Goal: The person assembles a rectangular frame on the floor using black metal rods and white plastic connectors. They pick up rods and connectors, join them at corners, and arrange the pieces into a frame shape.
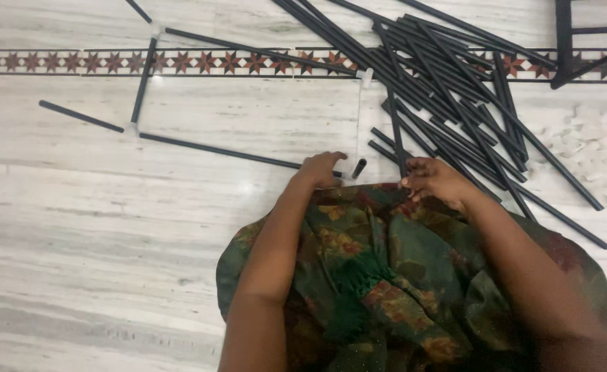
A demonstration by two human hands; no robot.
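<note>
I sit on a pale marble floor with a green patterned garment (386, 275) over my lap. My left hand (321, 169) is curled over the near end of a long black rod (214, 150) that lies flat and runs off to the left. A short black tube piece (359, 167) lies just right of that hand, apart from it. My right hand (436, 180) pinches the lower end of another black rod (395, 124) that points away from me into the pile.
A heap of several black rods (455, 83) covers the floor ahead and to the right. Joined rods with white corner pieces (132, 127) form part of a frame at the left. One loose rod (79, 116) lies far left. A tile border strip (76, 62) crosses the floor.
</note>
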